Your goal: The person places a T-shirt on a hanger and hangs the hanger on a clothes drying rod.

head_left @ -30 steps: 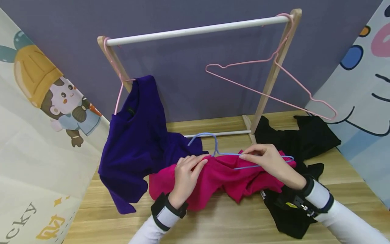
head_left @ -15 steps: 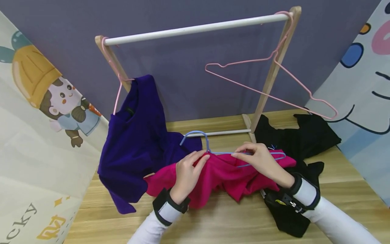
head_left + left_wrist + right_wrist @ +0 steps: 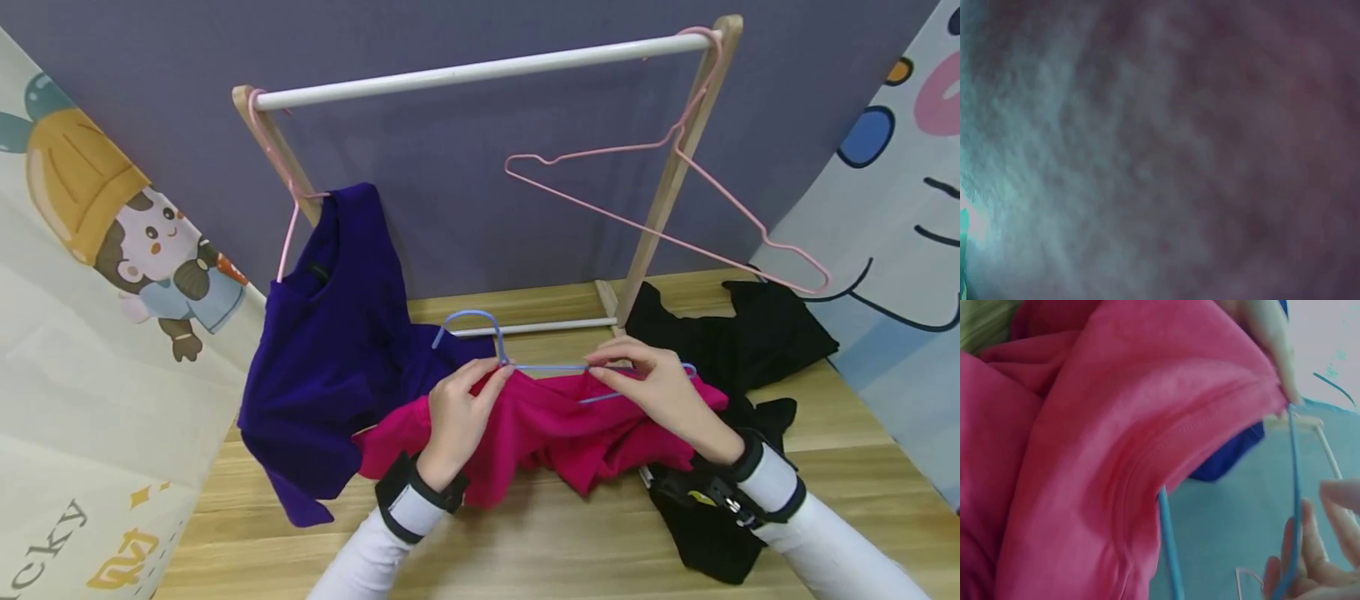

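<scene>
In the head view, my left hand (image 3: 465, 412) pinches the bright pink shirt (image 3: 540, 425) at its neckline, at the foot of the hook of a blue clothes hanger (image 3: 471, 314). The hanger's left arm is hidden under the cloth. My right hand (image 3: 648, 387) grips the hanger's wire to the right of the hook, thumb below and fingers above. In the right wrist view, the blue wire (image 3: 1295, 481) runs past the right fingers (image 3: 1310, 556), and a second stretch of wire enters the stitched neck opening. The left wrist view is a dark blur.
Behind stands a wooden rack with a white rail (image 3: 480, 73). A purple shirt (image 3: 330, 333) hangs at its left on a pink hanger; a bare pink hanger (image 3: 600, 208) hangs at right. Black clothing (image 3: 735, 342) lies on the wood-grain surface (image 3: 555, 550). Printed panels flank both sides.
The blue hanger has shifted left and slightly up, and its right end now reaches less far right. The left hand rises a little with the neckline; the right hand keeps hold of the wire.
</scene>
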`<state>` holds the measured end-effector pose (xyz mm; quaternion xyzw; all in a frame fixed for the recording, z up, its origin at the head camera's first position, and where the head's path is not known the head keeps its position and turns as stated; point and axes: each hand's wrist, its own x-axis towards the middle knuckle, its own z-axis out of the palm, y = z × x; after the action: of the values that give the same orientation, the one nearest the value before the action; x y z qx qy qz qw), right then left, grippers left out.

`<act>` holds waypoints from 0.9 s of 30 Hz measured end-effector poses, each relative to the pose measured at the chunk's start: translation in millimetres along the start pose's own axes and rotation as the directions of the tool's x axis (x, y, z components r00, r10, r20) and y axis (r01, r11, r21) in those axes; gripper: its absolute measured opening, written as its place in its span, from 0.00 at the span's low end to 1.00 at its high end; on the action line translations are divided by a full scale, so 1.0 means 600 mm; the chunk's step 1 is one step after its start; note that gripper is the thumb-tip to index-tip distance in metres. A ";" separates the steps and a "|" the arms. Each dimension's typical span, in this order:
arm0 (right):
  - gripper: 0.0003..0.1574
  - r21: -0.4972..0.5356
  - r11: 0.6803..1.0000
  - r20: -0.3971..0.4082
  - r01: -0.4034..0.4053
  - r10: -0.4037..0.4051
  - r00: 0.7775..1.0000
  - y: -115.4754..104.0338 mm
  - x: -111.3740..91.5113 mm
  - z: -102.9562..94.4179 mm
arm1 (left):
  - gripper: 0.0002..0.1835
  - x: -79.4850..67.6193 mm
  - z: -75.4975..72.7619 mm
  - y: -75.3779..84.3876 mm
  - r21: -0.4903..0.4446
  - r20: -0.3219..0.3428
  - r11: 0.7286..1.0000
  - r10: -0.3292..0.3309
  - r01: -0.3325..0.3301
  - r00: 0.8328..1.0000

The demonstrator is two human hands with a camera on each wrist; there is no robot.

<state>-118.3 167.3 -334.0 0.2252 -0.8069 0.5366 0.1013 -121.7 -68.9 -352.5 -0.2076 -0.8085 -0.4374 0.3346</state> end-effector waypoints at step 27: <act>0.34 -0.338 0.934 0.302 0.115 -0.008 0.953 0.061 0.007 -0.031 | 0.03 0.014 -0.040 -0.012 -0.264 -0.050 0.961 -0.103 0.086 0.993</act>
<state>-140.9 194.8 -354.8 0.3064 -0.8882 0.3406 0.0349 -123.4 -92.6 -341.0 -0.1970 -0.7416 -0.5621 0.3086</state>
